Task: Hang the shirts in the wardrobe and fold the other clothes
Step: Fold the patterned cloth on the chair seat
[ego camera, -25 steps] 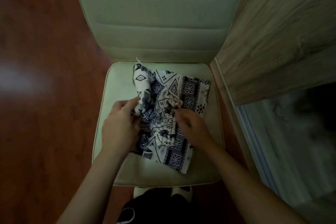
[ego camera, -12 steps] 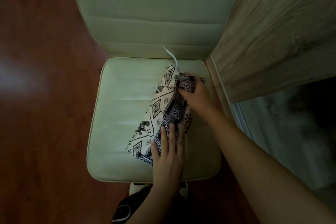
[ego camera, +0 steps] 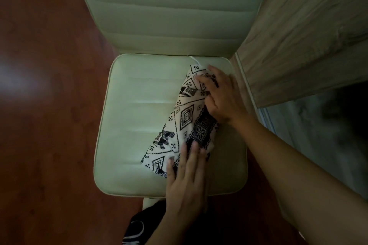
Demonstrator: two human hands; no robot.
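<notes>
1 garment [ego camera: 187,118] | 1 chair [ego camera: 137,109] | left hand [ego camera: 186,183], right hand [ego camera: 224,98] on garment

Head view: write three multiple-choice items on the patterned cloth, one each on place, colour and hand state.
1. Where is the black-and-white patterned cloth?
A. on the floor
B. on the right half of the pale green padded chair seat
C. on a hanger
2. Its print colours?
A. red on yellow
B. plain blue
C. black on cream
3. The left hand?
A. flat on the cloth's near end
B. fisted
C. off the cloth
Answers: B, it lies on the seat; C, dark motifs on pale ground; A, straight fingers press it.
</notes>
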